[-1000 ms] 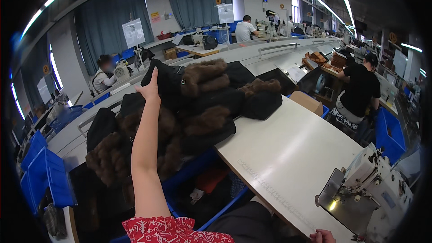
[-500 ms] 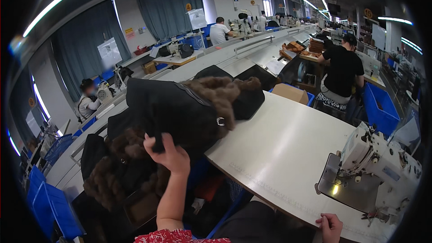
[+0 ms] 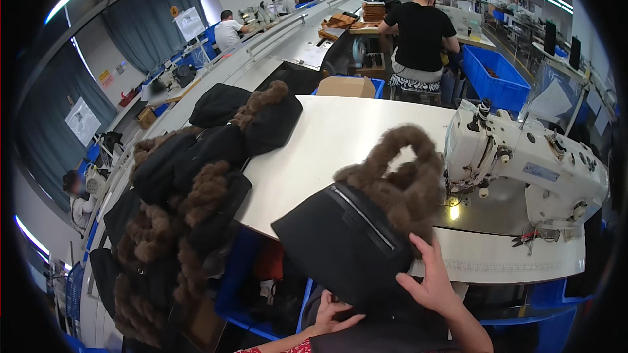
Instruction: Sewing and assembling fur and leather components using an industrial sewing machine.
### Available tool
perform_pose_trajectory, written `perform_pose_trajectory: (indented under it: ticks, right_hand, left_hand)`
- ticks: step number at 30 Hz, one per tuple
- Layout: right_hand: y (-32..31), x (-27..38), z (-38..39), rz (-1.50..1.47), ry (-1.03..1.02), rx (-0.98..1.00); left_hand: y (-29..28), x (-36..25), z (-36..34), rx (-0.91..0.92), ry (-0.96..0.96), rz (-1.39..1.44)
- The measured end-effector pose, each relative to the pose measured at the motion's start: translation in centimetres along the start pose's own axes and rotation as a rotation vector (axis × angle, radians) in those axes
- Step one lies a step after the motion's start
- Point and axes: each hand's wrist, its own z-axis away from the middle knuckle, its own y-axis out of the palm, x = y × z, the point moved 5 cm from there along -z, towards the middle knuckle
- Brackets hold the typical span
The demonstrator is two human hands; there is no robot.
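Note:
A black bag (image 3: 337, 242) with a silver zipper and a thick brown fur handle (image 3: 418, 173) is tilted over the table's front edge, close to my body. My right hand (image 3: 428, 278) grips its right side below the fur, thumb in front; some fingers are hidden. At the lower edge of the bag, my left hand (image 3: 330, 317) holds on with bent fingers, partly covered by the bag. The fur handle rests toward the sewing machine (image 3: 510, 157), whose small lamp is lit. To the left lies a pile of similar black bags (image 3: 203, 150) with brown fur.
The white table (image 3: 327, 121) extends under the bag. Small red-handled snippers (image 3: 523, 238) lie beside the machine. Below the table stands a blue bin (image 3: 242, 274). A person in black (image 3: 422, 33) sits ahead near another blue bin (image 3: 497, 72) and a cardboard box (image 3: 347, 86).
The view has turned right. My left hand has left the pile, and a bag is now in front of me. My right hand has moved from the table's edge onto that bag.

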Motion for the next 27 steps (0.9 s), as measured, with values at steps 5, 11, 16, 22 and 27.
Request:
perform_pose_trajectory:
  ticks: [5,11,16,22,27]
  right_hand:
    - [-0.3,-2.6,-2.6,-0.079,0.072,-0.098]
    - [-0.3,-0.7,-1.4,-0.273,0.203,-0.034]
    - [1.2,2.5,-2.2,-0.350,0.051,-0.021]
    - [1.7,1.3,-3.5,0.093,-0.077,0.075]
    - [-0.1,0.6,-4.9,0.056,-0.104,0.206]
  left_hand:
    - [-4.0,-0.6,-1.7,0.411,0.032,-0.076]
    - [-11.2,1.1,-1.6,0.152,-0.299,-0.282]
    - [-9.8,0.2,-2.7,0.262,-0.131,-0.252]
    - [-13.4,-4.9,-9.0,-0.295,-0.156,-0.336]
    - [-8.7,3.7,-9.1,-0.093,-0.927,0.185]
